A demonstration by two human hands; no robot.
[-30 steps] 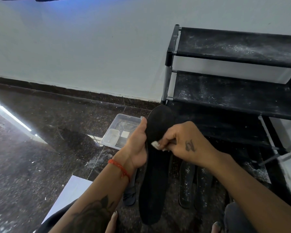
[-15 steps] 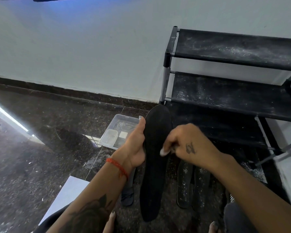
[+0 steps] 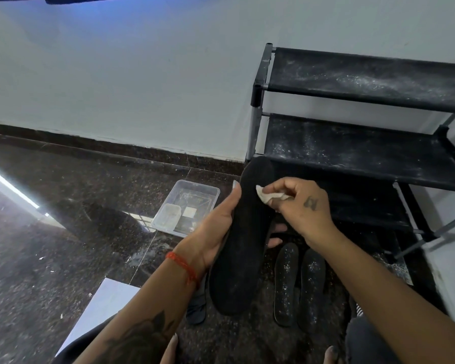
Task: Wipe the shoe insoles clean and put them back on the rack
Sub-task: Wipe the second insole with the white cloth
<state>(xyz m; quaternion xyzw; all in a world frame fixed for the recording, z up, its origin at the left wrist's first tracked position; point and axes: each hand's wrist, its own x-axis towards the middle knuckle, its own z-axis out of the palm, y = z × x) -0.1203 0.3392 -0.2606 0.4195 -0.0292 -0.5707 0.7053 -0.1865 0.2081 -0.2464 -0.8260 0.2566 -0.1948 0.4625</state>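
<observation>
I'm mid-wipe: my left hand (image 3: pixel 216 229) grips the insole (image 3: pixel 243 240) at centre, my right hand (image 3: pixel 297 203) pinches the cloth (image 3: pixel 264 196) on its toe. Next, stroke toward six o'clock; rack (image 3: pixel 352 153) waits at two.

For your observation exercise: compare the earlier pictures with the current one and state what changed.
The right hand, pinching the white wipe, moved up the black insole toward its toe end. The left hand still holds the insole; the two dusty insoles stayed on the floor.
</observation>
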